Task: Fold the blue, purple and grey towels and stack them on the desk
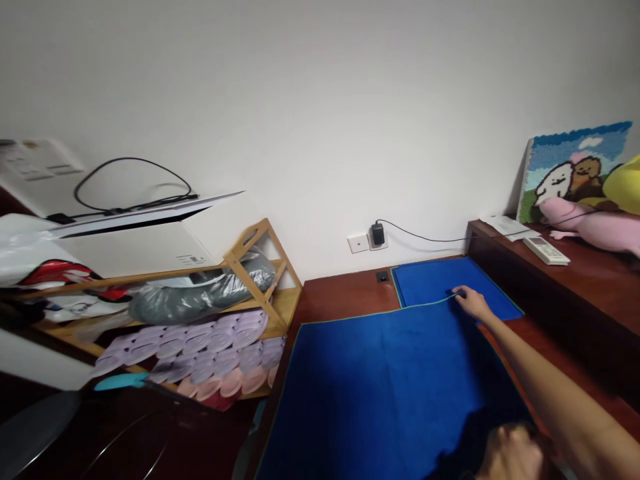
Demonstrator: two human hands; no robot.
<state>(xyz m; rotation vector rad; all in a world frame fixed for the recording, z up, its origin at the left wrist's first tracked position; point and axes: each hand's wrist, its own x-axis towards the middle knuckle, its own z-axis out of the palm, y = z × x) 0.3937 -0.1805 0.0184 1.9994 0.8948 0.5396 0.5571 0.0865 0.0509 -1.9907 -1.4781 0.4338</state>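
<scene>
A large blue cloth (pixel 380 373) with a thin green edge is spread over the reddish-brown wooden surface. My right hand (pixel 470 303) reaches out to its far right corner and pinches the edge between thumb and fingers. Beneath that corner lies a second, folded blue cloth (pixel 430 277). At the bottom of the view, my left hand (pixel 513 453) is curled closed near the big cloth's right side. It is blurred, and what its fingers hold, if anything, is hidden.
A wooden rack (pixel 260 267) with purple and pink slippers (pixel 215 343) stands left, topped by a white box (pixel 145 243). A charger (pixel 377 233) trails its cable rightward. The raised right ledge carries a remote control (pixel 546 251), a pink plush toy (pixel 595 230) and a dog picture (pixel 575 170).
</scene>
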